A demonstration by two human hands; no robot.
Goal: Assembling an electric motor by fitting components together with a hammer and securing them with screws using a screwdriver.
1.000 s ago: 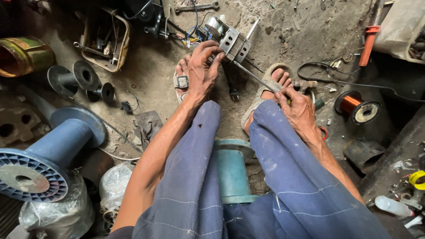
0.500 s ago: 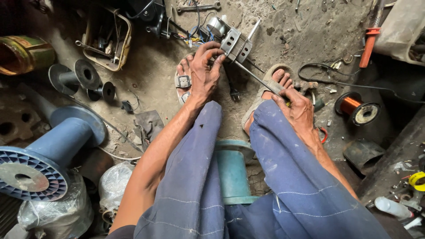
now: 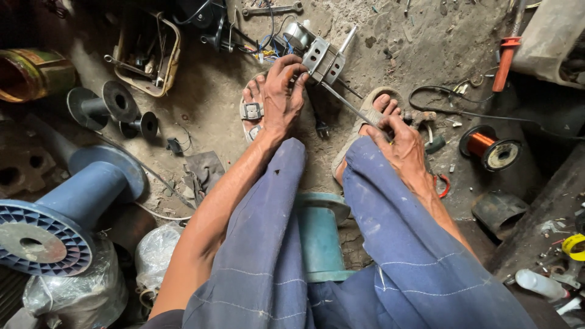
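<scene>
Metal, stiff and heavyish: small motor [image 3: 321,56] sits on the dirt floor [image 3: 420,42]; our left hand [image 3: 281,97] clamps its frame, right hand [image 3: 402,143] pinches the screwdriver [image 3: 348,105] handle.

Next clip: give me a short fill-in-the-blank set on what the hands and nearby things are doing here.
1. The left hand steadies the small ____ motor on the ground.
2. The right hand holds a ____ whose tip meets the motor.
3. The wire on the spool right of the right hand is ____ in colour.
4. The person sits over a ____ spool between the legs.

Missing words: metal; screwdriver; copper; teal
</scene>
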